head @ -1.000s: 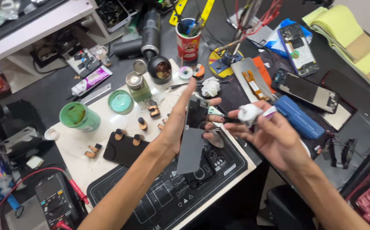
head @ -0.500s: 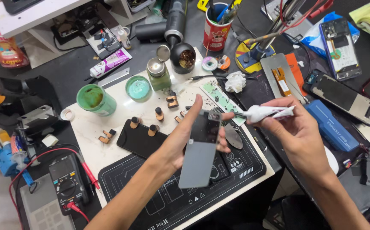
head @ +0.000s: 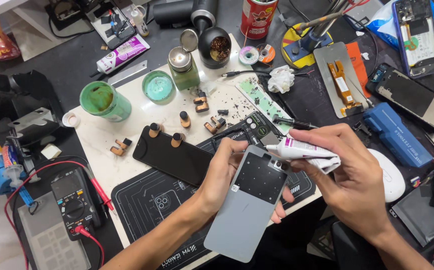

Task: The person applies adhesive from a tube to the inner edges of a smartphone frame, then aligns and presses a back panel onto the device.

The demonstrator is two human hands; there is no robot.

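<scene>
Two hands: left hand [head: 222, 175], right hand [head: 354, 175]. One grey phone back cover [head: 249, 202]. Two glue tubes [head: 304, 150] [head: 123, 53]. One black phone [head: 173, 155] lying flat. Two green containers [head: 104, 101] [head: 158, 87]. One multimeter [head: 74, 205]. One green bottle [head: 183, 66]. Several small brown clamps, exact number unclear.

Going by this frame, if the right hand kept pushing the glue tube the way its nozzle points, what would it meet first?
The right hand aims the glue tube leftward; it would likely meet the grey phone back cover near its camera cutout, held by the left hand.
</scene>
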